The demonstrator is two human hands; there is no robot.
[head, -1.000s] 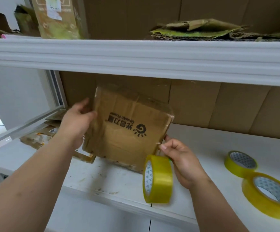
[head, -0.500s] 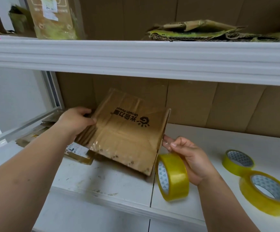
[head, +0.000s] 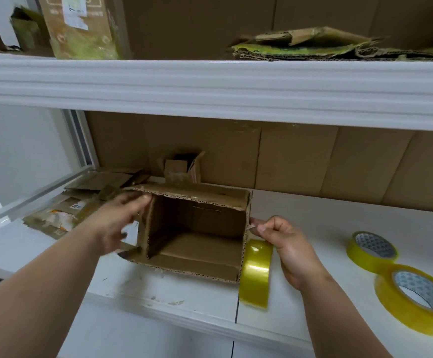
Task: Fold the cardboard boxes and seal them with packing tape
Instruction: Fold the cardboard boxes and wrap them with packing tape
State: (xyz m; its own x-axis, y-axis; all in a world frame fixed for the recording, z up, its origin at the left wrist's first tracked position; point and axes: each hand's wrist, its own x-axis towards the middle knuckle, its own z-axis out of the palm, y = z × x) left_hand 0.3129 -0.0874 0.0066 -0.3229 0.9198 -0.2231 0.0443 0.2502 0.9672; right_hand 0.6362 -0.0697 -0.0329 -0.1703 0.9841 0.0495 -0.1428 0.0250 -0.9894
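Box: we see the cardboard box (head: pixel 197 231) on the white shelf (head: pixel 313 228), its open side facing us, between both hands.
Left hand: our left hand (head: pixel 117 223) is blurred, fingers at the box's left flap; we cannot tell its grip.
Right hand: our right hand (head: pixel 285 244) has curled fingers, pinching at the box's right edge, just above the upright tape roll (head: pixel 255 273).

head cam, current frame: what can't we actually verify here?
- Left hand: motion-blurred at the cardboard box left wall; its grip can't be read.
- Right hand: fingers curled at the box's right edge; whether they pinch a tape end is too small to tell.
- Tape roll beside the box: seen edge-on, core hidden.
- Box's far bottom: hidden by its own walls, seal unknown.
- Largest roll: cut off by the right frame edge.
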